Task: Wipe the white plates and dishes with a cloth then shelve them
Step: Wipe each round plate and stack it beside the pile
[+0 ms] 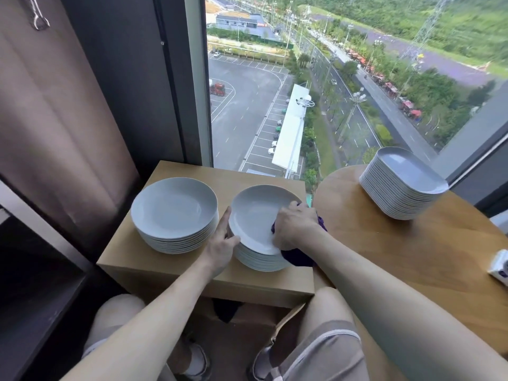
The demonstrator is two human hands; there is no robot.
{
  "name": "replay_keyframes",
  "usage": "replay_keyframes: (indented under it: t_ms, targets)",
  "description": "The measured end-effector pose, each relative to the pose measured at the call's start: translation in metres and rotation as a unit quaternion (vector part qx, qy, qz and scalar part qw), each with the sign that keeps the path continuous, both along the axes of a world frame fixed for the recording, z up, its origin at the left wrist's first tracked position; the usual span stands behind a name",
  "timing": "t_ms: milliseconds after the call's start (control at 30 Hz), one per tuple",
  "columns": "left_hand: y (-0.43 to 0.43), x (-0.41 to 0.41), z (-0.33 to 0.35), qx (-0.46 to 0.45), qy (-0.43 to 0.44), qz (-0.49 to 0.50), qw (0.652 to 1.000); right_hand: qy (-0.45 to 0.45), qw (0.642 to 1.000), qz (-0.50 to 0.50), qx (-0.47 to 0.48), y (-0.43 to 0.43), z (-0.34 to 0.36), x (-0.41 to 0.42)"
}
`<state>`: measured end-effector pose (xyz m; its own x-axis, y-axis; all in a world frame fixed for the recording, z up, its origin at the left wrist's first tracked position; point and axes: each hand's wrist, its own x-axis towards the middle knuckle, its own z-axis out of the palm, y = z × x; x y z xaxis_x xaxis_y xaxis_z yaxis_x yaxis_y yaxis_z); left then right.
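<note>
Plate on top of the right stack is tilted, its far edge higher than the near one. Your left hand grips its near-left rim, thumb over the edge and fingers tucked beneath. Your right hand is bunched around a purple cloth and presses it onto the plate's right side; the cloth hangs over the near rim.

Just left of this stack stands the left stack of round plates, close but apart from your left hand. Both stacks are on a small wooden tabletop by the window.

To the right, a round tabletop carries a tall stack of oblong dishes at its far edge, and a small white box lies at the right margin.
</note>
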<state>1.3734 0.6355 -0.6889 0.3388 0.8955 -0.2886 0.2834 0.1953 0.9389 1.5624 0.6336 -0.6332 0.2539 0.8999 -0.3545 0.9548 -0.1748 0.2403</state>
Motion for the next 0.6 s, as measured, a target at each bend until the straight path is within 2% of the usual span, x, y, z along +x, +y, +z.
replay_keyframes:
  t_ms: [200,267,367,467,600]
  targets:
    - [0.004,-0.004,0.005,-0.043,-0.016,-0.007,0.999,0.172,0.983,0.051,-0.047,-0.009,0.016,-0.022]
    - [0.005,-0.005,0.008,-0.055,-0.025,-0.010,0.998,0.234,0.970,0.059,-0.024,-0.009,0.014,-0.030]
    - [0.008,-0.006,0.007,-0.070,-0.039,0.004,0.997,0.345,0.936,0.029,0.066,-0.013,0.003,-0.037]
    - [0.012,-0.005,0.004,-0.069,-0.052,0.017,0.996,0.377,0.916,0.030,0.135,-0.022,-0.009,-0.037]
    - [0.012,-0.003,0.007,-0.032,-0.043,0.025,0.998,0.346,0.929,0.053,0.122,-0.029,-0.009,-0.028]
